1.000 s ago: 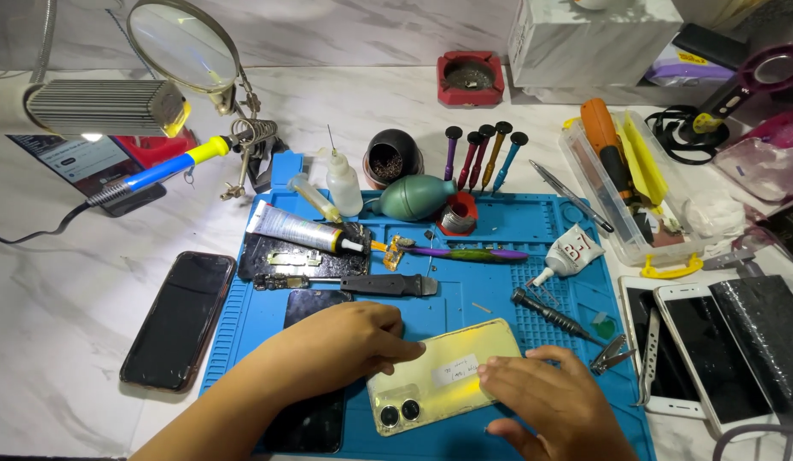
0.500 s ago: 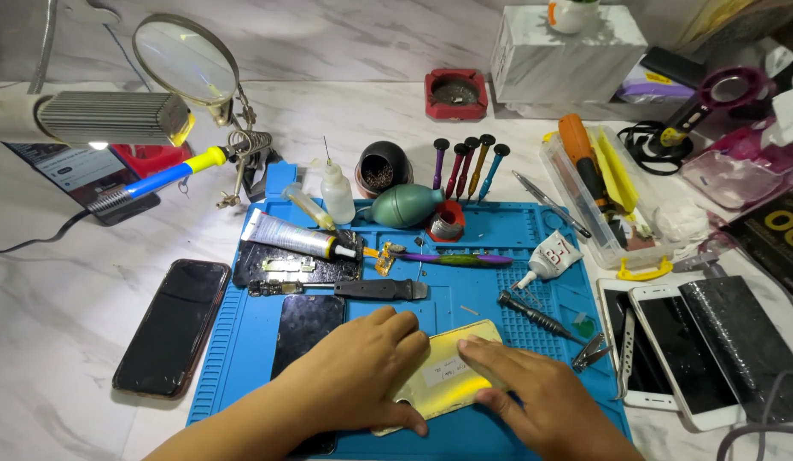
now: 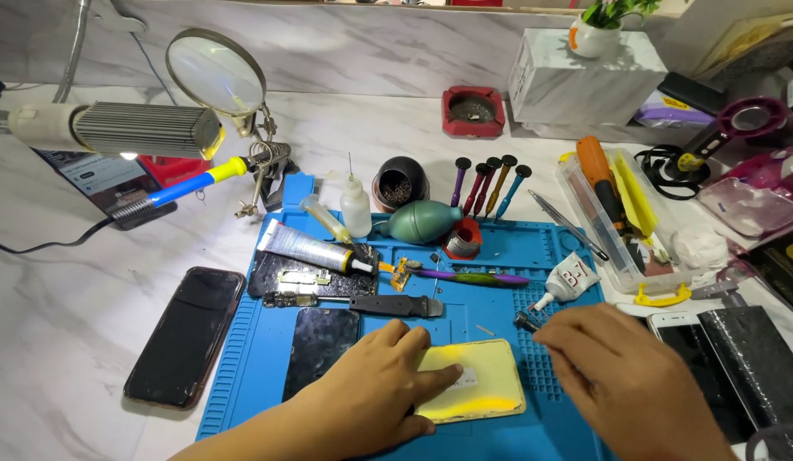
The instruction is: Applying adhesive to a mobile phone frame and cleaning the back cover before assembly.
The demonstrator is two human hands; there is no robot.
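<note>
While the left hand (image 3: 375, 384) lies flat, fingers together, pinning the yellow phone (image 3: 473, 380) to the blue mat (image 3: 243, 367), the right hand (image 3: 623, 376) pinches a small screwdriver (image 3: 526, 322), which could slip and gouge the phone.

A white marble-veined worktop (image 3: 64, 341) runs to a wall (image 3: 371, 60) of the same grey-veined stone. A ribbed metal lamp (image 3: 145, 130) at the left throws bright light downward. Beside it a round magnifier (image 3: 215, 72) stands on a stand. A blue mat (image 3: 550, 256) covers the middle of the worktop.
</note>
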